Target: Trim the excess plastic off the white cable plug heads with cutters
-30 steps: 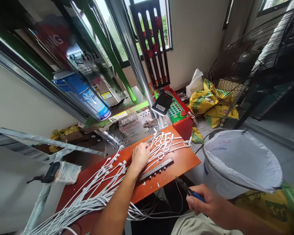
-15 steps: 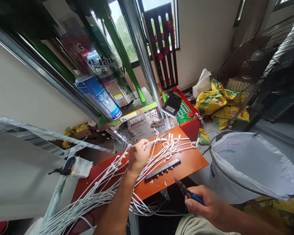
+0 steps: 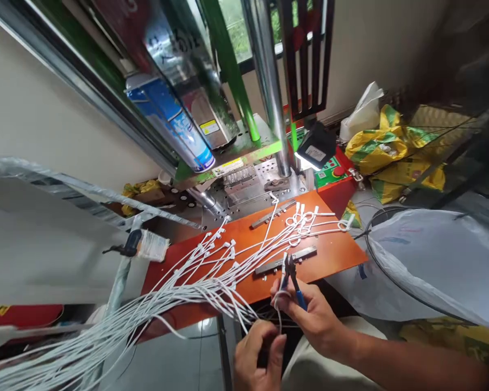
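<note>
My right hand (image 3: 315, 315) holds blue-handled cutting pliers (image 3: 297, 285), with their dark jaws pointing up over the board. A white cable (image 3: 279, 317) passes by the fingers of that hand, its white connector end (image 3: 284, 263) upright beside the jaws. Lower down, my left hand (image 3: 258, 355) is curled, with thumb and forefinger close together on the lower stretch of that cable. Behind the jaws lies a metal mould bar (image 3: 264, 267) with small white bits about it. To the left, a bundle of white cables (image 3: 175, 301) trails across the orange board (image 3: 342, 250).
A second metal bar (image 3: 264, 218) lies farther back. Beyond the board stands a press with a steel column (image 3: 269, 81) and a spray can (image 3: 171, 122). A lined bin (image 3: 427, 260) is at the right, yellow bags (image 3: 377, 142) behind it. A wrapped frame (image 3: 118, 288) stands left.
My left hand has come back from the cables on the board toward my lap. My right hand has risen with the pliers, and a cable is now beside their jaws. The view has shifted.
</note>
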`<state>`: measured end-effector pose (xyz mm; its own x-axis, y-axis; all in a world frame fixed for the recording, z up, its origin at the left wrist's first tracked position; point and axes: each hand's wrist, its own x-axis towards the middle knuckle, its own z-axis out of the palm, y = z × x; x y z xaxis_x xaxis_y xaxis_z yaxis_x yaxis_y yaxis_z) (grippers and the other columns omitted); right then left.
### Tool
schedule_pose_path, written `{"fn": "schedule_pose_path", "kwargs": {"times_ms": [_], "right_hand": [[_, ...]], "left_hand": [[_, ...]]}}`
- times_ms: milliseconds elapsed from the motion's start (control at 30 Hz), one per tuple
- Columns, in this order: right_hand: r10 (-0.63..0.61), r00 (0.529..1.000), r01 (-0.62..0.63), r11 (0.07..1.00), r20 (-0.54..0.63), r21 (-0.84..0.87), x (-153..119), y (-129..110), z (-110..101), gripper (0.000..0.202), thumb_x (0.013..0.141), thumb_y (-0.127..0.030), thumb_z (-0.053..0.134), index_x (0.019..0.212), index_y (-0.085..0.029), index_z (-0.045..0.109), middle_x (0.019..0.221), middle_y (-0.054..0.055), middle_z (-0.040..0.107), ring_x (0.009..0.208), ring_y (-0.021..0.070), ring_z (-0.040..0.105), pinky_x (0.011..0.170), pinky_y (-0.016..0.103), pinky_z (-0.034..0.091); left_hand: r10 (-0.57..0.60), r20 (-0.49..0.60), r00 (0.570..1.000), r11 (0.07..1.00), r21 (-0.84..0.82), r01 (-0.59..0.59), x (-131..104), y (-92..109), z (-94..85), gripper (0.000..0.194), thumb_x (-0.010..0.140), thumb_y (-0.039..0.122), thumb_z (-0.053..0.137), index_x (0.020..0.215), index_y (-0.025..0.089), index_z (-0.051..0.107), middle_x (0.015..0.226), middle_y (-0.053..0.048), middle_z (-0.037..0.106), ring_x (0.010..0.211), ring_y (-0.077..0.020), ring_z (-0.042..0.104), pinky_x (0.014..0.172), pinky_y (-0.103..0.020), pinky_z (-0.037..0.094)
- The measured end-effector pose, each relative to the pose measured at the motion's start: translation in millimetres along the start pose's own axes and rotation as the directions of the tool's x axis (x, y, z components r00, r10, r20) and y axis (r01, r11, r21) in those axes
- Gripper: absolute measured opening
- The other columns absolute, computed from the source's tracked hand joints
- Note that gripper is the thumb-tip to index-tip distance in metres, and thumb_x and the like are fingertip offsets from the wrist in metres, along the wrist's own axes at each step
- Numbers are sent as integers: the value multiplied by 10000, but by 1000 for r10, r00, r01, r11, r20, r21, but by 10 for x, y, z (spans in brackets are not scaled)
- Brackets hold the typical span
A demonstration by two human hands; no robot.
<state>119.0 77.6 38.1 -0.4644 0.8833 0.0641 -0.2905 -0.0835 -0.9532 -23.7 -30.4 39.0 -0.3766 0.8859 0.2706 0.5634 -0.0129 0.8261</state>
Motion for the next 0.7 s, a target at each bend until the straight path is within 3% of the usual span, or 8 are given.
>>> {"fn": "schedule_pose_path", "kwargs": {"times_ms": [100, 167, 300, 467, 600, 700], "right_hand": [[-17, 993, 27, 996, 119, -80, -2, 83, 51, 402, 1111, -550, 627, 917, -203, 687, 975, 47, 676, 883, 191, 604, 851, 313, 504], [-26, 991, 44, 990, 130, -134, -17, 134, 50, 398, 1120, -550, 608, 919, -212, 673, 959, 41, 670, 871, 189, 603, 842, 305, 503], [0, 997, 16, 982, 83, -189, -65, 170, -33, 401, 1128, -548, 595, 916, -215, 668, 977, 45, 659, 870, 189, 600, 826, 293, 516], [21, 998, -5, 962, 54, -272, -160, 91, -184, 373, 1128, -528, 594, 955, -220, 713, 983, 54, 681, 895, 209, 630, 847, 293, 537], [22, 999, -35, 941, -44, -336, -249, 65, -241, 391, 1108, -550, 613, 916, -233, 736, 959, 57, 714, 914, 237, 667, 869, 298, 564], [43, 986, -99, 928, -161, -358, -328, 122, -259, 349, 1076, -571, 655, 1022, -243, 764, 954, 53, 735, 883, 241, 679, 830, 294, 580]], "left_hand": [[-109, -24, 994, 989, -107, 106, 66, -33, -4, 285, 1052, 515, 722, 1134, 250, 788, 958, -46, 821, 827, -223, 791, 757, -280, 634], [-46, 14, 999, 988, -145, 48, 171, -58, -7, 197, 1049, 420, 748, 1034, 231, 802, 941, -48, 798, 827, -210, 769, 750, -266, 619], [144, 64, 988, 975, -179, -131, 312, -106, 56, 90, 1042, 191, 741, 1006, 233, 813, 882, -30, 771, 752, -171, 737, 689, -239, 583], [337, 93, 937, 941, -29, -336, 298, -87, 135, 216, 1020, 49, 641, 1035, 225, 765, 867, -56, 758, 744, -196, 728, 682, -295, 570], [337, 60, 939, 937, 72, -341, 173, -38, 200, 189, 985, 65, 601, 968, 242, 665, 801, -45, 705, 697, -208, 694, 648, -316, 550], [279, 55, 959, 959, 41, -281, 66, -27, 285, 185, 922, 81, 571, 911, 265, 557, 763, -27, 633, 668, -208, 656, 594, -318, 493]]}}
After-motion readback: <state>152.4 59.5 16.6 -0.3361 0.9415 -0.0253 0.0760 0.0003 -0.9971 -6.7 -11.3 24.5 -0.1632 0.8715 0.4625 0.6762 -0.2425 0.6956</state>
